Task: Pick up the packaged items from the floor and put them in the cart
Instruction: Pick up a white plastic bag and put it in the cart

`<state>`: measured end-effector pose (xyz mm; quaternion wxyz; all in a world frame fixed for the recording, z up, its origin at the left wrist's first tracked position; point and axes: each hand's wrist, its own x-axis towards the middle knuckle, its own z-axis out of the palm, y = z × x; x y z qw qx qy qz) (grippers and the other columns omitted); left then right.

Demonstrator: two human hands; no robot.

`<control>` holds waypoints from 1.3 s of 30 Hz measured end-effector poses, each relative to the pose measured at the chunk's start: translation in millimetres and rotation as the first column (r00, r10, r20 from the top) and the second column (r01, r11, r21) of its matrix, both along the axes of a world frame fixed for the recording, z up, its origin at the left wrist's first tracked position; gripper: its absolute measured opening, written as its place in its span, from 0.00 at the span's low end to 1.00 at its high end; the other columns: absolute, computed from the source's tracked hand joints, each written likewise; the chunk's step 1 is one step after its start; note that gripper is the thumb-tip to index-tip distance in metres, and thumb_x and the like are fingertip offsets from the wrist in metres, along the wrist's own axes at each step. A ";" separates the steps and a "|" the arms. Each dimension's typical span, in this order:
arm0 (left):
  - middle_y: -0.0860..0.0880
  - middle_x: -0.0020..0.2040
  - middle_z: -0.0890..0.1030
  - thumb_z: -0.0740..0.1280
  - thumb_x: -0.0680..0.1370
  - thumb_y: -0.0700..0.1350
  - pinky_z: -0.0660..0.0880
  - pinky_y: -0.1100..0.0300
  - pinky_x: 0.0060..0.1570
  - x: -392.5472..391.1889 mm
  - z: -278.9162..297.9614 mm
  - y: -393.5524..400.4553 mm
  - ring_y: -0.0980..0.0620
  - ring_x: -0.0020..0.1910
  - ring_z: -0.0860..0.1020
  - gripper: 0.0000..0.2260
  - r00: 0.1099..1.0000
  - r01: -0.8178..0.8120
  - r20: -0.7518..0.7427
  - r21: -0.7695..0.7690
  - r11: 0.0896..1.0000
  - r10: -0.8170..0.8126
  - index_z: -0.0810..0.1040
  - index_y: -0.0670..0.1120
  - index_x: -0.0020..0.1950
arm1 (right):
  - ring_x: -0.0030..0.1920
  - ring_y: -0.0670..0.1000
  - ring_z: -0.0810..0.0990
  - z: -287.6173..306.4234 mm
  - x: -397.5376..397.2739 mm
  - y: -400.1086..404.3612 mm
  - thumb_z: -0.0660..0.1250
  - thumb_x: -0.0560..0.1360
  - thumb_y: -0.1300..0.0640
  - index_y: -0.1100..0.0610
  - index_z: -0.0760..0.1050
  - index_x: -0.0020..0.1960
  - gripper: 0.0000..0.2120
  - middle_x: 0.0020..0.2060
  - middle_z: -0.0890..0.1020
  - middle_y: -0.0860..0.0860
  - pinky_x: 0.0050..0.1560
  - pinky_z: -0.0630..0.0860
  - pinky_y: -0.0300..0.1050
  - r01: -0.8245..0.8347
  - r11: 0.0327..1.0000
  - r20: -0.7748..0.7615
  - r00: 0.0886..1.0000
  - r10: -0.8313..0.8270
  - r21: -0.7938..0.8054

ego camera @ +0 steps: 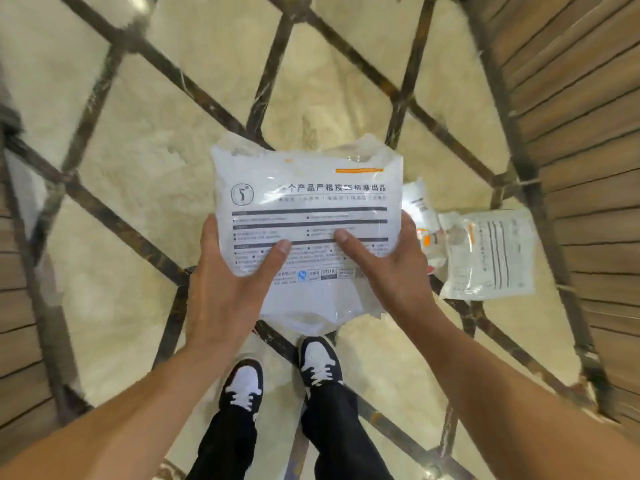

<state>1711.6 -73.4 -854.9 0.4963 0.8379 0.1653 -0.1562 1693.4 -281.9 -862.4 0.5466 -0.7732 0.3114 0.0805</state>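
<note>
Left hand (221, 289) grips the white package (308, 216) by its left edge, thumb on top; right hand (391, 268) grips the right edge. Readable print: a circled "5" and "产品严格按5S标准出品". It's held above the floor; more packets (491, 254) lie to the right.

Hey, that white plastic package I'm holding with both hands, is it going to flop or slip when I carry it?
Probably floppy: the white package has crumpled top corners and its bottom edge sags below the left hand and right hand. Likely somewhat slippery, since the film looks glossy. It seems light for its size, held only at the edges under two thumbs.
</note>
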 end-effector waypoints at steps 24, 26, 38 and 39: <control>0.60 0.54 0.82 0.74 0.72 0.67 0.73 0.53 0.51 -117.9 687.7 -242.9 0.50 0.57 0.82 0.29 0.335 0.912 0.644 -0.039 0.408 -0.688 0.75 0.55 0.68 | 0.60 0.43 0.84 709.4 -318.2 -112.4 0.76 0.66 0.28 0.40 0.75 0.68 0.35 0.62 0.84 0.41 0.61 0.82 0.55 0.851 0.437 0.642 0.512 -0.571 -0.290; 0.60 0.57 0.84 0.73 0.70 0.70 0.77 0.51 0.54 -157.5 717.3 -265.6 0.52 0.56 0.83 0.31 0.224 0.957 0.695 -0.024 0.289 -0.683 0.76 0.57 0.68 | 0.56 0.39 0.85 743.8 -368.4 -100.0 0.79 0.70 0.38 0.43 0.79 0.64 0.25 0.57 0.86 0.40 0.60 0.83 0.49 0.898 0.349 0.698 0.430 -0.572 -0.267; 0.63 0.55 0.81 0.71 0.70 0.73 0.76 0.55 0.51 -493.7 799.0 -284.2 0.54 0.56 0.81 0.34 -0.269 0.941 0.761 0.078 -0.328 -0.590 0.73 0.58 0.71 | 0.59 0.43 0.85 804.9 -685.8 20.2 0.76 0.65 0.24 0.40 0.77 0.68 0.37 0.59 0.86 0.37 0.63 0.81 0.56 0.937 -0.272 0.750 -0.017 -0.661 -0.219; 0.63 0.57 0.82 0.70 0.69 0.74 0.77 0.53 0.54 -524.9 800.4 -277.5 0.54 0.57 0.81 0.35 -0.297 0.926 0.764 0.084 -0.368 -0.573 0.73 0.59 0.71 | 0.59 0.43 0.85 807.2 -711.4 36.5 0.76 0.65 0.25 0.41 0.77 0.68 0.37 0.58 0.86 0.38 0.63 0.81 0.57 0.928 -0.302 0.752 -0.038 -0.658 -0.217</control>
